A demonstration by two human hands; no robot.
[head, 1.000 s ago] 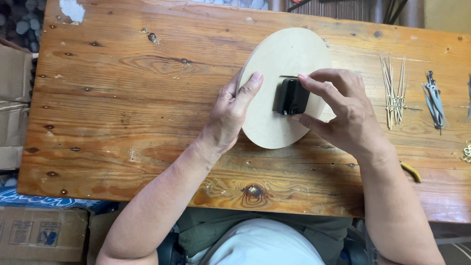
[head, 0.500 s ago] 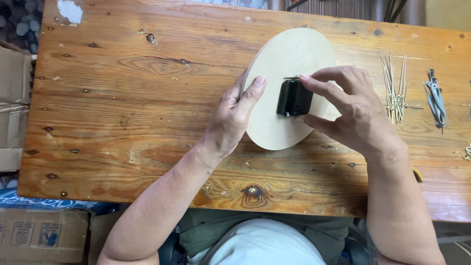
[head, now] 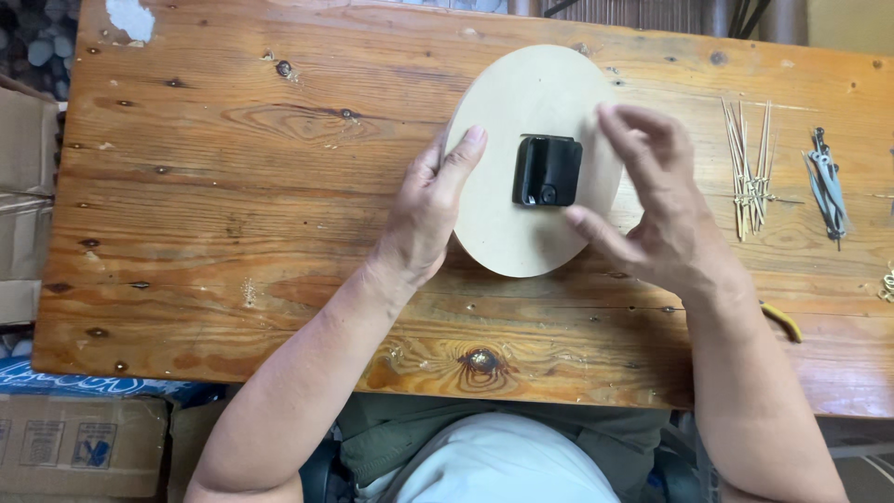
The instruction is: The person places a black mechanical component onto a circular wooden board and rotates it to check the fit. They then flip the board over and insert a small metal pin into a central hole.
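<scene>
A pale round wooden disc lies on the wooden table. A small black square box sits on the middle of the disc. My left hand grips the disc's left edge, thumb on top. Just right of the black box hovers my right hand, fingers spread, thumb and fingers apart from the box, holding nothing.
Thin pale metal rods lie in a loose bunch right of the disc. Dark metal pieces lie further right. A yellow-tipped object pokes out near my right forearm. Cardboard boxes stand left of the table.
My right hand has let go of the black box and opened, pulling back a little to the right. The box stays on the disc. My left hand keeps its hold.
</scene>
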